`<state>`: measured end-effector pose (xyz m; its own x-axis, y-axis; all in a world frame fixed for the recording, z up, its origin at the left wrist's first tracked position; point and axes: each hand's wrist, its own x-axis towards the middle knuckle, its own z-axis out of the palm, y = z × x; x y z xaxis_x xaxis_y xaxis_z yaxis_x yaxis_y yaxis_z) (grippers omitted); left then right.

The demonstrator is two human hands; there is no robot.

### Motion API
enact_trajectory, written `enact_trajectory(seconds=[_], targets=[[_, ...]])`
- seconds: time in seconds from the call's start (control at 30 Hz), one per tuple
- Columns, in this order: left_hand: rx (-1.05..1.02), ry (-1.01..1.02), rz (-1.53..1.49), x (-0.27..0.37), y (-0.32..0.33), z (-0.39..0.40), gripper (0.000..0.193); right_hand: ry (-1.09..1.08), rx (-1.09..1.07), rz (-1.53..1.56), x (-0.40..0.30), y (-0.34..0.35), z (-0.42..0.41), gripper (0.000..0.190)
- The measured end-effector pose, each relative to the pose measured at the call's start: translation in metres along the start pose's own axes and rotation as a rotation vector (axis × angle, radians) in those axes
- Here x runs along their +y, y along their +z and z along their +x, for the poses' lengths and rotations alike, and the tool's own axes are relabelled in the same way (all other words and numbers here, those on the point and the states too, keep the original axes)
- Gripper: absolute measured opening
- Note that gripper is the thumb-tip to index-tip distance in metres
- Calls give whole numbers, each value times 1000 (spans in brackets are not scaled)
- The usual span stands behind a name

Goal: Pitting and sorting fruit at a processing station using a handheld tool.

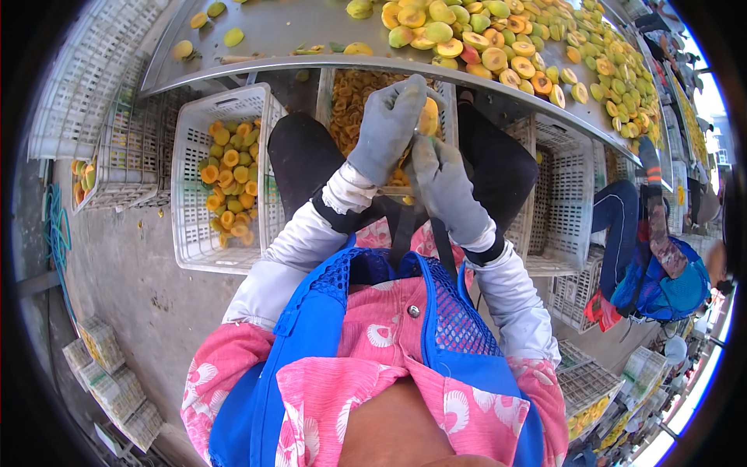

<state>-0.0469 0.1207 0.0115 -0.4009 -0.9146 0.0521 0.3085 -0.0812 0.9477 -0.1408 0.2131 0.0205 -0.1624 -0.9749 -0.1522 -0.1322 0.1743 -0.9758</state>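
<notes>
My left hand [390, 125], in a grey glove, pinches a yellow stone-fruit piece [429, 117], which looks like peach, just past the steel table's near edge. Just below it, my gloved right hand [440, 180] is curled with its fingertips close to the fruit. A small metal tool [416, 129] peeks out at those fingertips, its handle hidden in the fist. Under both hands, between my knees, stands a crate [323, 99] of orange-brown pits or scraps [356, 96]. Halved and whole green-yellow fruit [496, 41] is heaped on the steel table [303, 32].
A white plastic crate [187, 233] at my left holds hollowed fruit halves [233, 169]. Another white crate [566, 192] stands at my right knee. Stacked crates [99, 87] rise at far left, near a teal hose [55, 225]. A co-worker [659, 262] sits at the right.
</notes>
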Motion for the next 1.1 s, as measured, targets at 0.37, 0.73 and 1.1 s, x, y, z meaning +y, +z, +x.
enact_trajectory(seconds=[0.37, 0.73, 1.1], targets=[[-271, -113, -49, -2, -7, 3, 59, 596, -576, 743, -34, -22, -9, 51], [878, 79, -75, -37, -115, -4, 35, 503, -713, 1181, 20, -10, 15, 51], [272, 273, 1198, -25, -78, 129, 39, 754, -142, 706, 49, -20, 46, 50]])
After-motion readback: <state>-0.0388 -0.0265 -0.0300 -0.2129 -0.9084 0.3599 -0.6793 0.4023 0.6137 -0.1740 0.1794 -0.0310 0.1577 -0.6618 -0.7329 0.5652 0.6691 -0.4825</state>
